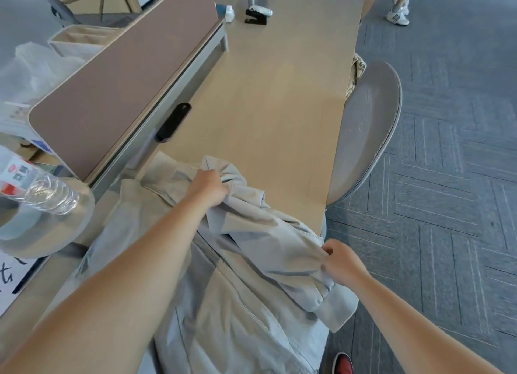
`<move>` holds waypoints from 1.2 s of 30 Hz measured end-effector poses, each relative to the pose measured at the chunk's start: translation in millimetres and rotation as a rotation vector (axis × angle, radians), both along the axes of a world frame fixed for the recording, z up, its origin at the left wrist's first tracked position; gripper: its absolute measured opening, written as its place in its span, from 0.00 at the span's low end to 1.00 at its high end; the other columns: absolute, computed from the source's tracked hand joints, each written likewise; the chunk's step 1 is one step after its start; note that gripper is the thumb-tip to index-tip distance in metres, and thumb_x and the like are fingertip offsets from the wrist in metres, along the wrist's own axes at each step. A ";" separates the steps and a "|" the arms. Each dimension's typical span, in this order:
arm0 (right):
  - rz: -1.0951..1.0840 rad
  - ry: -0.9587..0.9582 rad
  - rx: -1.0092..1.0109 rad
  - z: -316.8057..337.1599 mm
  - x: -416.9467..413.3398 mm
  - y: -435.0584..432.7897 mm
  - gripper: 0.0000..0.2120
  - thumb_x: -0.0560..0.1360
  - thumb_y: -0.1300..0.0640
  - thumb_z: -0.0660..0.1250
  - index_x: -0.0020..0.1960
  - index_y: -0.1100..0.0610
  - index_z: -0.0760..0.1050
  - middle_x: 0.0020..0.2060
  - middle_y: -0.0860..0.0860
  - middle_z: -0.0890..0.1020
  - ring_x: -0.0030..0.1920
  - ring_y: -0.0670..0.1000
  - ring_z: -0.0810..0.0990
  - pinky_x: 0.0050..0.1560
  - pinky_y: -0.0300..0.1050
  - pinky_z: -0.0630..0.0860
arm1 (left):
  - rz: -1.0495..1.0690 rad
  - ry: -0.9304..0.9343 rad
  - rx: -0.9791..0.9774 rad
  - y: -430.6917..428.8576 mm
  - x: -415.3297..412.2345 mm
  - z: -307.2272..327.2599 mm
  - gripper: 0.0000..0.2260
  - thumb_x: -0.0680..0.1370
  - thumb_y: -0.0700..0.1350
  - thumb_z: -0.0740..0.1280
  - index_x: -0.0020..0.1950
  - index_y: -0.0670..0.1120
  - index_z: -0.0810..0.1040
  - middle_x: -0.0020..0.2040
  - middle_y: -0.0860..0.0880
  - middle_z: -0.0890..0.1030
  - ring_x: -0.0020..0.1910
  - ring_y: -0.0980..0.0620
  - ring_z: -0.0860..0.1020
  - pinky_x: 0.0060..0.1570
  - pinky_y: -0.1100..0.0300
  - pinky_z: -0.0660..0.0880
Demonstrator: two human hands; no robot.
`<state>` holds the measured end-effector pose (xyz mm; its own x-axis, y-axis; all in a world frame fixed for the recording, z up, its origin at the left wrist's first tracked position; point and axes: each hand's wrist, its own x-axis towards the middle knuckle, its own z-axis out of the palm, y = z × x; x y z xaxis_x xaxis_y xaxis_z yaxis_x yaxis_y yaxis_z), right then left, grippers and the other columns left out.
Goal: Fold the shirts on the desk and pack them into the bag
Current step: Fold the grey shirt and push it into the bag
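left hand (pixel 208 187): my fingers bunch a fold of the pale grey zip-front shirt (pixel 237 275)
right hand (pixel 342 264): pinches its sleeve
shirt: crumpled on light wooden surface (pixel 265 99), near edge

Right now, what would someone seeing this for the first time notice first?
The crumpled pale grey shirt sprawled over the near end of the desk draws the eye first. The left hand grips a bunch of it farther up; the right hand pinches its fabric at the desk's right edge.
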<state>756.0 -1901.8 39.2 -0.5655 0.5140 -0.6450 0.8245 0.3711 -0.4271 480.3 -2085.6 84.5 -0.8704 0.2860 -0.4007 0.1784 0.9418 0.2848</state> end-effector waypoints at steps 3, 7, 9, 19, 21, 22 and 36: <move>-0.046 0.164 -0.124 17.1 -9.9 -7.0 0.03 0.77 0.49 0.65 0.50 0.45 0.75 0.41 0.49 0.83 0.36 0.51 0.77 0.35 0.44 0.70 | 0.002 0.007 0.114 11.2 -3.3 2.0 0.19 0.80 0.48 0.66 0.70 0.47 0.71 0.68 0.45 0.74 0.61 0.42 0.76 0.50 0.55 0.70; 0.075 0.195 -0.180 20.4 -23.4 -14.8 0.07 0.75 0.47 0.71 0.45 0.44 0.72 0.36 0.44 0.77 0.34 0.49 0.76 0.33 0.42 0.67 | -0.008 -0.117 -0.018 22.0 -8.5 -5.2 0.29 0.79 0.55 0.67 0.76 0.45 0.66 0.68 0.44 0.76 0.64 0.41 0.75 0.54 0.54 0.71; 0.121 0.164 -0.123 14.6 -26.7 -15.1 0.15 0.78 0.53 0.67 0.36 0.52 0.65 0.30 0.47 0.68 0.30 0.49 0.66 0.33 0.45 0.59 | -0.025 -0.112 -0.127 21.8 -9.5 -10.8 0.21 0.79 0.52 0.67 0.67 0.41 0.76 0.55 0.43 0.80 0.53 0.42 0.79 0.49 0.54 0.74; 0.428 -0.321 0.110 18.9 -46.2 13.6 0.06 0.78 0.62 0.62 0.51 0.62 0.77 0.44 0.53 0.81 0.38 0.52 0.77 0.32 0.41 0.70 | 0.684 -0.409 0.791 36.2 -11.4 -9.2 0.07 0.81 0.31 0.60 0.44 0.38 0.74 0.43 0.41 0.77 0.50 0.43 0.81 0.53 0.55 0.81; 0.440 -0.333 0.149 18.7 -47.3 9.5 0.10 0.77 0.65 0.59 0.56 0.62 0.75 0.45 0.53 0.81 0.40 0.53 0.78 0.35 0.43 0.72 | 0.683 -0.472 0.799 30.8 -3.1 -7.2 0.05 0.81 0.33 0.61 0.52 0.39 0.75 0.43 0.43 0.77 0.54 0.42 0.80 0.56 0.54 0.78; 0.411 -0.273 0.166 22.7 -50.1 9.0 0.10 0.77 0.65 0.57 0.56 0.60 0.72 0.44 0.52 0.79 0.39 0.53 0.78 0.34 0.43 0.71 | 0.660 -0.455 0.781 25.6 -2.4 -5.9 0.04 0.80 0.35 0.61 0.50 0.40 0.75 0.42 0.43 0.77 0.50 0.42 0.80 0.50 0.54 0.77; 0.335 0.195 0.086 45.6 -169.9 -0.6 0.07 0.77 0.57 0.60 0.54 0.56 0.73 0.54 0.55 0.76 0.45 0.55 0.77 0.41 0.47 0.72 | 0.700 -0.346 0.712 -2.7 -20.6 -9.2 0.06 0.79 0.38 0.60 0.42 0.42 0.72 0.27 0.46 0.77 0.37 0.42 0.80 0.52 0.43 0.79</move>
<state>586.1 -1902.4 84.8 -0.8186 0.3274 -0.4719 0.5582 0.6471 -0.5193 459.7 -2088.3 75.3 -0.8029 0.0312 -0.5953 -0.5362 0.3986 0.7440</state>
